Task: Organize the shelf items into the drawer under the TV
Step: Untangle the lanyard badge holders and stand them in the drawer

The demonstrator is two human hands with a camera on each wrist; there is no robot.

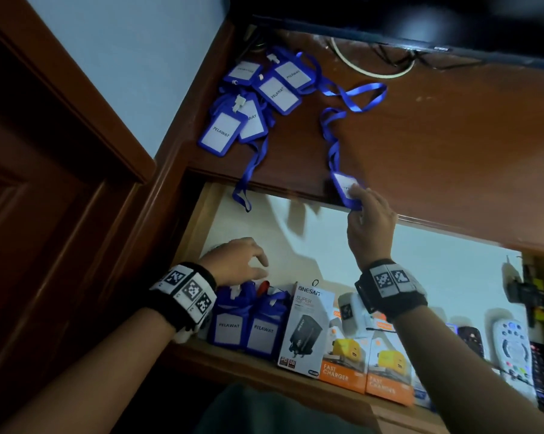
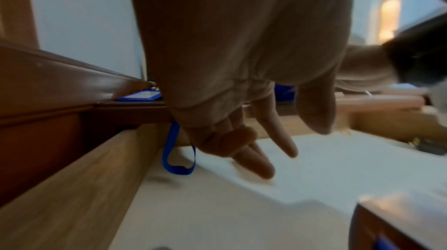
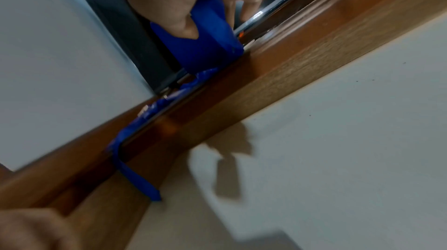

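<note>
Several blue badge holders [image 1: 222,133] marked PELAWAT lie with their lanyards on the brown shelf top [image 1: 436,145] under the TV. My right hand [image 1: 356,198] pinches one blue badge holder [image 1: 344,186] at the shelf's front edge; the right wrist view shows the holder [image 3: 205,43] between thumb and fingers [image 3: 179,19]. Its lanyard [image 1: 352,98] trails back over the shelf. Below, the drawer [image 1: 201,211] is pulled out. My left hand [image 1: 258,264] hovers inside it, fingers relaxed and holding nothing, just above two badge holders [image 1: 230,327] standing at the front left.
A loose lanyard loop [image 1: 242,195] hangs from the shelf edge into the drawer. Along the drawer front stand a ONESAM charger box [image 1: 305,330], orange fast-charger boxes [image 1: 345,361] and remotes [image 1: 511,349]. The TV [image 1: 421,14] overhangs the shelf. A wooden door frame [image 1: 76,126] is at left.
</note>
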